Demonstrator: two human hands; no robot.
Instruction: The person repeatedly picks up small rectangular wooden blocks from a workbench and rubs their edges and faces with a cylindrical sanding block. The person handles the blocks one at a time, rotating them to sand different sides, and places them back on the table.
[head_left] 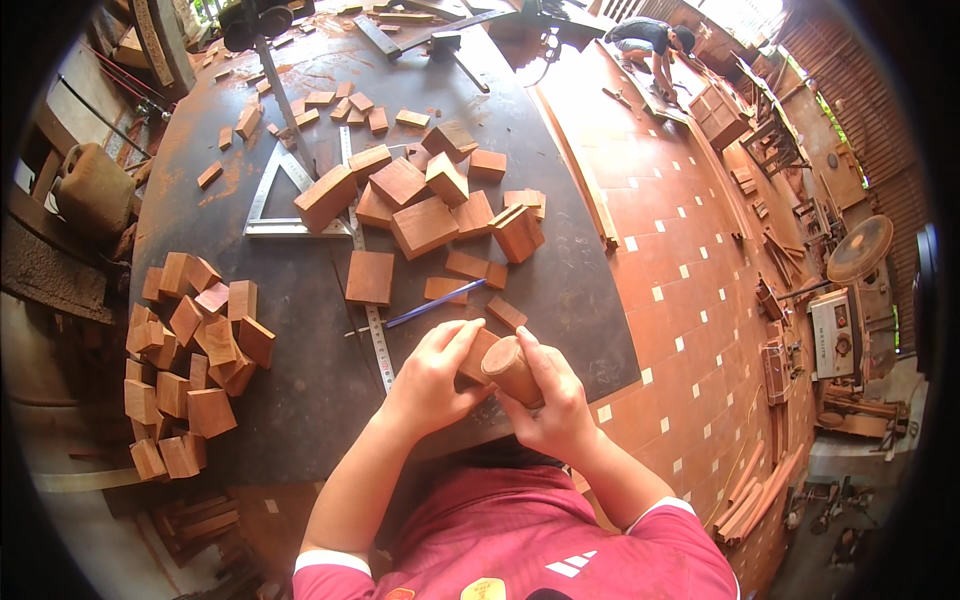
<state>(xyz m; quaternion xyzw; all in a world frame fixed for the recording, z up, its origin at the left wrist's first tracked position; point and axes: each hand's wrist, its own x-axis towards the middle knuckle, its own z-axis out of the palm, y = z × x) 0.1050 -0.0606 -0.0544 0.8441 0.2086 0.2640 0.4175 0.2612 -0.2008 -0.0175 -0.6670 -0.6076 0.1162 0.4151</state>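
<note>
Near the table's front edge, my left hand [437,373] is closed around a small wooden block [478,357]. My right hand [557,400] grips a short, round wooden cylinder [510,368], its flat end tilted up and brought close against the block. Whether the two pieces touch is hard to make out. Just beyond my hands lie a blue pen [436,303], a metal ruler [379,348] and several reddish-brown wooden blocks [424,228] in a loose heap.
The dark table [290,400] bears another pile of wooden blocks [192,365] at the left. A metal triangle square [285,200] lies partly under the middle heap. A drill-like machine [262,25] stands at the far left. A person [650,50] bends over work across the tiled floor [660,290].
</note>
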